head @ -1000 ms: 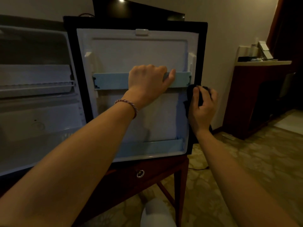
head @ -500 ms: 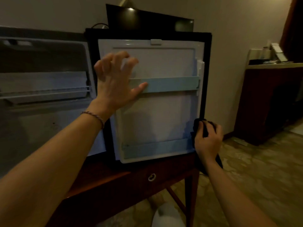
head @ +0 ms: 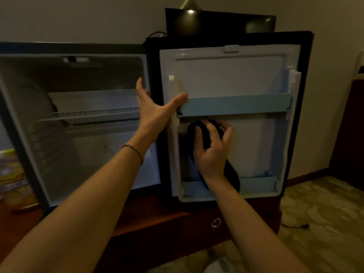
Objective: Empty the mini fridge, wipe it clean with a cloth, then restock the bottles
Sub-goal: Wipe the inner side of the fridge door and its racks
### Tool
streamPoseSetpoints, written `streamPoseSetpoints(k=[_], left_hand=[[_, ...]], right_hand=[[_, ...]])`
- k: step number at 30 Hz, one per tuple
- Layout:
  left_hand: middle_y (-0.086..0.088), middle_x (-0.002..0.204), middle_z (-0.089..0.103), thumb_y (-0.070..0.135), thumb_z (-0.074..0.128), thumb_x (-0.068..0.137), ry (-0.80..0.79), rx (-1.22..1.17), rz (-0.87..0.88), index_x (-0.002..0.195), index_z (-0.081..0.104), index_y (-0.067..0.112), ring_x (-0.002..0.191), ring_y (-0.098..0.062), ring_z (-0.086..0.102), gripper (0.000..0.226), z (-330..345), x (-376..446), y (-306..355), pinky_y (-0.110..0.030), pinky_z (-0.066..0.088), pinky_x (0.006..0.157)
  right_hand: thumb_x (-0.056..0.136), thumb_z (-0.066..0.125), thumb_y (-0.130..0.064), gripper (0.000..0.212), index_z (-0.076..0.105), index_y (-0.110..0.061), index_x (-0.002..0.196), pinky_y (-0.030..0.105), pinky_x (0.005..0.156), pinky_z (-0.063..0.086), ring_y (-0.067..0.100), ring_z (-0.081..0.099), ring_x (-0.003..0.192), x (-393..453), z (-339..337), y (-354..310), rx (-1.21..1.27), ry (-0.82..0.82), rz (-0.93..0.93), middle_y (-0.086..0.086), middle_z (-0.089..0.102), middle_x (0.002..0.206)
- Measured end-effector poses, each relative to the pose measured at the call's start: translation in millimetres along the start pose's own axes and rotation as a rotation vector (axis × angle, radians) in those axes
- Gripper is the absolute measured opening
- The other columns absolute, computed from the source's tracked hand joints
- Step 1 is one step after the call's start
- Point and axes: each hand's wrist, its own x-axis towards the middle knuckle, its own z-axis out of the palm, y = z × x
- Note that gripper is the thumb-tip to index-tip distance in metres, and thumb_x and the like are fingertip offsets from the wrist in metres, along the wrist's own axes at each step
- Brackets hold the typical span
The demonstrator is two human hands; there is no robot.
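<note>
Dark cloth (head: 204, 138), bunched under the right hand (head: 213, 152), lies flat against the white plastic inner liner of the open fridge door (head: 256, 146), just below the pale blue upper door shelf rail (head: 236, 105); the fingers are spread and curled over the cloth, pressing it to the liner. The left hand (head: 155, 113) is open, fingers straight and apart, its thumb resting on the left end of that rail and its fingers reaching toward the door's hinge side. To the left, the small black mini fridge (head: 78, 134) stands open on a reddish wooden table (head: 157, 223), with a white wire shelf (head: 88, 115) inside. No bottles are in view.
</note>
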Motion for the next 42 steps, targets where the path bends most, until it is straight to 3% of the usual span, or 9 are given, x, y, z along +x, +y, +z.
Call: streamPoseSetpoints(k=[4, 10, 16, 21, 25, 28, 33, 39, 42], left_hand=[[-0.007, 0.150, 0.044, 0.078, 0.081, 0.053, -0.118, -0.094, -0.137, 0.153, 0.021, 0.036, 0.131, -0.026, 0.052, 0.123, -5, 7, -20, -0.047, 0.050, 0.104], [-0.005, 0.126, 0.061, 0.058, 0.080, 0.062, -0.153, -0.250, -0.157, 0.142, 0.036, 0.015, 0.107, -0.017, 0.069, 0.101, 5, -2, -25, -0.028, 0.058, 0.080], [-0.001, 0.121, 0.061, 0.049, 0.078, 0.071, -0.175, -0.234, -0.133, 0.140, 0.037, 0.015, 0.100, -0.009, 0.069, 0.088, 2, -4, -26, -0.023, 0.056, 0.081], [0.000, 0.123, 0.062, 0.061, 0.076, 0.063, -0.141, -0.177, -0.103, 0.141, 0.038, 0.015, 0.105, -0.008, 0.067, 0.098, 3, -5, -28, -0.028, 0.057, 0.088], [0.004, 0.124, 0.061, 0.066, 0.075, 0.063, -0.117, -0.135, -0.079, 0.143, 0.037, 0.016, 0.108, -0.006, 0.065, 0.101, 4, -5, -29, -0.029, 0.055, 0.094], [0.005, 0.124, 0.061, 0.063, 0.076, 0.067, -0.112, -0.129, -0.063, 0.144, 0.037, 0.015, 0.105, -0.001, 0.065, 0.098, 5, -4, -31, -0.025, 0.055, 0.092], [-0.002, 0.137, 0.056, 0.073, 0.076, 0.061, -0.073, -0.109, -0.063, 0.147, 0.035, 0.017, 0.122, -0.016, 0.059, 0.110, 8, -3, -34, -0.040, 0.051, 0.104], [0.001, 0.127, 0.062, 0.069, 0.073, 0.064, -0.043, -0.133, -0.037, 0.141, 0.042, 0.017, 0.113, -0.012, 0.063, 0.098, 11, -6, -36, -0.038, 0.054, 0.100], [-0.001, 0.126, 0.063, 0.067, 0.073, 0.065, -0.047, -0.163, -0.032, 0.139, 0.044, 0.015, 0.112, -0.014, 0.064, 0.095, 11, -5, -36, -0.041, 0.055, 0.099]], right_hand=[[0.093, 0.064, -0.029, 0.037, 0.057, 0.001, 0.114, 0.028, 0.096, 0.045, 0.029, 0.053, 0.108, 0, 30, -31, 0.145, 0.025, 0.093, 0.017, 0.051, 0.116], [0.097, 0.054, -0.039, 0.046, 0.054, -0.002, 0.124, 0.035, 0.094, 0.049, 0.021, 0.055, 0.113, -9, 35, -33, 0.236, -0.061, 0.103, 0.008, 0.057, 0.121], [0.095, 0.058, -0.040, 0.038, 0.064, -0.007, 0.115, 0.036, 0.095, 0.049, 0.023, 0.056, 0.113, -22, 36, -23, 0.116, -0.068, 0.013, 0.008, 0.062, 0.118], [0.090, 0.064, -0.042, 0.044, 0.066, -0.009, 0.119, 0.020, 0.096, 0.043, 0.027, 0.055, 0.115, -52, 21, -11, 0.019, -0.179, 0.033, 0.009, 0.060, 0.122], [0.089, 0.059, -0.050, 0.054, 0.057, -0.017, 0.132, 0.033, 0.098, 0.048, 0.027, 0.046, 0.126, -64, 4, -4, -0.043, -0.360, 0.013, 0.012, 0.044, 0.137], [0.090, 0.045, -0.065, 0.061, 0.043, -0.034, 0.142, 0.050, 0.099, 0.041, 0.033, 0.037, 0.130, -70, -4, -6, -0.329, -0.424, 0.049, 0.014, 0.032, 0.147], [0.093, 0.040, -0.064, 0.070, 0.023, -0.024, 0.148, 0.046, 0.087, 0.047, 0.033, 0.051, 0.116, -80, 0, -11, -0.367, -0.350, 0.081, 0.016, 0.046, 0.138], [0.094, 0.056, -0.041, 0.054, 0.045, -0.006, 0.133, 0.035, 0.088, 0.055, 0.022, 0.057, 0.112, -68, 19, -17, -0.004, -0.121, 0.219, 0.012, 0.055, 0.125], [0.093, 0.061, -0.034, 0.044, 0.050, -0.004, 0.124, 0.013, 0.086, 0.050, 0.012, 0.055, 0.106, -48, 27, -28, 0.107, -0.021, 0.281, 0.014, 0.054, 0.120]])
